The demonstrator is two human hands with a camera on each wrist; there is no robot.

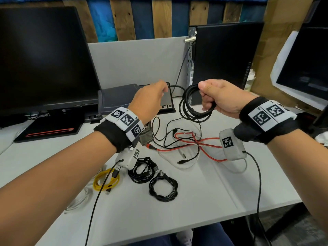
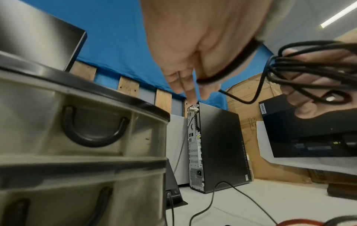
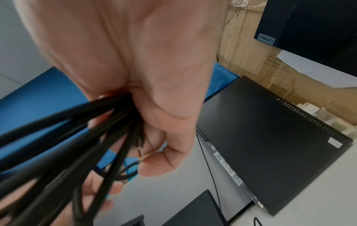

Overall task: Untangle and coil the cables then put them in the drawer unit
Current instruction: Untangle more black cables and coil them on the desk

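My right hand (image 1: pixel 207 98) is raised above the desk and grips a coil of black cable (image 1: pixel 191 105); in the right wrist view the strands (image 3: pixel 77 145) bunch under its curled fingers (image 3: pixel 160 159). My left hand (image 1: pixel 164 89), beside it, holds this cable's free strand (image 2: pixel 231 65), which runs across its fingers and loops back to the coil (image 2: pixel 309 73). The grey drawer unit (image 1: pixel 115 98) stands under the left hand, its drawers (image 2: pixel 77 122) shut. On the desk lie a tangle of red (image 1: pixel 209 141), thin black (image 1: pixel 166 137) and white (image 1: pixel 179 166) cables, a yellow coil (image 1: pixel 106 180) and two black coils (image 1: pixel 142 170) (image 1: pixel 163 189).
A large monitor (image 1: pixel 44 59) fills the back left, with a black flat device (image 1: pixel 49 129) before it. A PC tower (image 1: pixel 223 57) stands behind the right hand, and a second monitor (image 1: pixel 305 71) at the far right. The desk's front edge (image 1: pixel 177 229) is near me.
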